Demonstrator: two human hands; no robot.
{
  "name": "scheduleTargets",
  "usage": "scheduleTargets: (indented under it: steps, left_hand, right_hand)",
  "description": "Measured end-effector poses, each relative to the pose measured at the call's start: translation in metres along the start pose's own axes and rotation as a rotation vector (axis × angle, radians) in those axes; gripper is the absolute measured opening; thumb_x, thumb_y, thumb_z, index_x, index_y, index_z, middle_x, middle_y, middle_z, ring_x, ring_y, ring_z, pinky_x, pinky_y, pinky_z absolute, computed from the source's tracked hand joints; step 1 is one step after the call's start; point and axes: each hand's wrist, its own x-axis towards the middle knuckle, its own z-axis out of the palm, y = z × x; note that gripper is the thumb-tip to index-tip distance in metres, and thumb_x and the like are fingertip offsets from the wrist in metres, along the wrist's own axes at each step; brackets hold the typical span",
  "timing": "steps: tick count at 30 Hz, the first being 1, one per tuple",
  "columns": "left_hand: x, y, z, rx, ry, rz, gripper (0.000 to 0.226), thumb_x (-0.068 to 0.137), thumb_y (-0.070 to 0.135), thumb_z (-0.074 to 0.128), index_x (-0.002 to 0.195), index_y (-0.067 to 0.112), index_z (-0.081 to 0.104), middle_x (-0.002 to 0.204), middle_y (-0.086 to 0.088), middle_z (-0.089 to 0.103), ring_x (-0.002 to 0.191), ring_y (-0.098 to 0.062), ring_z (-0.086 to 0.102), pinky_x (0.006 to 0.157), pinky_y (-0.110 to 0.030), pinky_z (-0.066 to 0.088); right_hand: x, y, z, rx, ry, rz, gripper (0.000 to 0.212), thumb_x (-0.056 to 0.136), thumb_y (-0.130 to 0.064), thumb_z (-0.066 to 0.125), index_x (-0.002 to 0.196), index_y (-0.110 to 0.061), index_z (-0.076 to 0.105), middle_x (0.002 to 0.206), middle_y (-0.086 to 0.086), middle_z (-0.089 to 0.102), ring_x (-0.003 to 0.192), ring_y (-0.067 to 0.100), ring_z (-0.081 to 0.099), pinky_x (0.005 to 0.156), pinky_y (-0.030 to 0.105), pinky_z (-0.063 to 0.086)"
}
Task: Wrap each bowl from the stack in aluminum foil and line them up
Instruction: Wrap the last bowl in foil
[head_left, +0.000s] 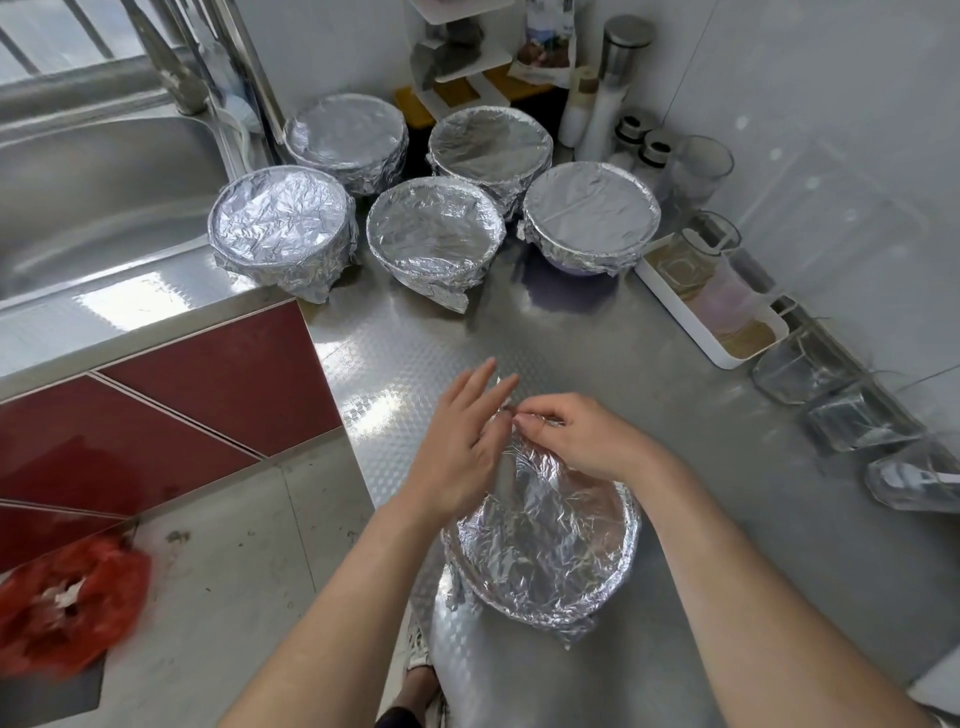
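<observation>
A foil-covered bowl (545, 556) sits on the steel counter near the front edge. My right hand (576, 436) pinches the crumpled foil at the bowl's far rim. My left hand (462, 447) lies beside it with fingers straight, touching the foil at the far-left rim. Several foil-wrapped bowls stand grouped at the back: one at back left (345, 137), one at back right (491, 148), and in front of them a left one (283, 228), a middle one (435, 236) and a right one (591, 221).
A steel sink (98, 176) with its tap is at the left. A white tray (727, 353) with glasses and several overturned glasses (852, 415) line the right wall. Bottles and a rack stand at the back. A red bag (67, 608) lies on the floor.
</observation>
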Motion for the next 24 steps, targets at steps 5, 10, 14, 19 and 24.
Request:
scheduleTargets:
  steps: [5,10,14,19,24]
  left_hand:
    - [0.013,0.003,-0.010,0.102,-0.104,-0.015,0.052,0.093,0.041,0.030,0.129,0.022,0.062,0.127,0.000,0.064,0.121,-0.019,0.051,0.105,-0.035,0.036]
    - [0.000,-0.006,-0.019,0.212,-0.121,-0.125,0.049,0.101,0.050,0.032,0.104,0.021,0.072,0.111,0.000,0.062,0.105,-0.018,0.053,0.092,-0.034,0.039]
    - [-0.017,-0.012,-0.019,-0.177,-0.155,-0.265,0.042,0.098,0.049,0.045,0.128,0.024,0.061,0.121,0.001,0.059,0.076,-0.003,0.062,0.077,-0.021,0.043]
    - [-0.038,-0.018,-0.015,-0.343,-0.115,-0.320,0.042,0.099,0.045,0.045,0.137,0.029,0.053,0.126,0.003,0.063,0.109,-0.006,0.060,0.085,-0.010,0.041]
    - [-0.048,-0.008,-0.003,-0.339,0.044,-0.328,0.048,0.101,0.044,0.043,0.070,0.009,0.055,0.057,0.004,0.047,0.052,-0.011,0.041,0.058,-0.028,0.036]
  right_hand:
    - [-0.008,0.005,-0.003,0.167,0.069,0.008,0.024,0.096,-0.027,0.058,0.118,-0.021,0.066,0.078,-0.026,0.064,0.072,-0.011,0.058,0.071,0.013,0.045]
    - [-0.026,0.028,0.001,0.231,0.141,0.061,0.033,0.095,-0.034,0.059,0.127,-0.028,0.062,0.112,-0.016,0.065,0.104,0.001,0.060,0.097,0.034,0.050]
    - [-0.042,0.040,0.013,0.342,0.292,0.068,0.023,0.096,-0.027,0.057,0.117,-0.036,0.062,0.107,-0.009,0.069,0.091,0.003,0.063,0.080,0.015,0.047]
    - [-0.060,0.047,0.019,0.492,0.444,0.102,0.037,0.098,-0.029,0.052,0.135,-0.026,0.054,0.129,-0.012,0.055,0.112,-0.005,0.053,0.091,0.007,0.039]
    - [-0.066,0.044,0.036,0.688,0.506,0.182,0.037,0.102,-0.026,0.045,0.135,-0.013,0.055,0.137,-0.002,0.056,0.126,0.007,0.050,0.112,0.028,0.035]
